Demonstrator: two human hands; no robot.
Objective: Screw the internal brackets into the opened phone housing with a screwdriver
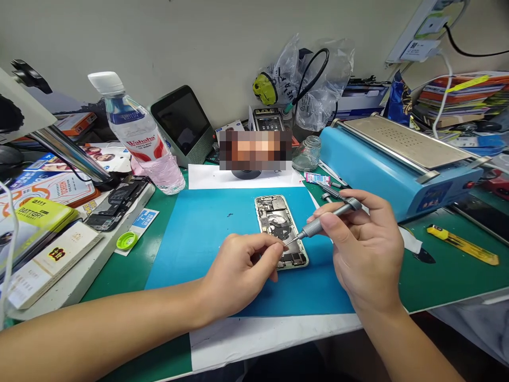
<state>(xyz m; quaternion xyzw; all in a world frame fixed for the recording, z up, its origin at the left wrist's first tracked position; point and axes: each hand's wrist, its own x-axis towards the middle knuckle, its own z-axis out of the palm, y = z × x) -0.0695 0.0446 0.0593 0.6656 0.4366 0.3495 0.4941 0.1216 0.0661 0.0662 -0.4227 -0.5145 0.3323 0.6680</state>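
An opened phone body [277, 223] with bare circuitry lies on a blue mat [191, 233] in the middle of the bench. My right hand [366, 249] is closed around a grey precision screwdriver [326, 220], whose tip points down-left at the phone's lower half. My left hand [242, 270] rests on the mat beside the phone's lower left edge, thumb and fingers pinched together right at the screwdriver's tip. Whatever sits in that pinch is too small to see.
A water bottle [139, 138] leans at the back left beside a small screen [183, 124]. A disassembled phone [117, 201], a green cap [127, 241] and booklets lie left. A blue heating machine [397, 159] stands right, a yellow knife [461, 244] before it. A glass jar [308, 153] sits behind.
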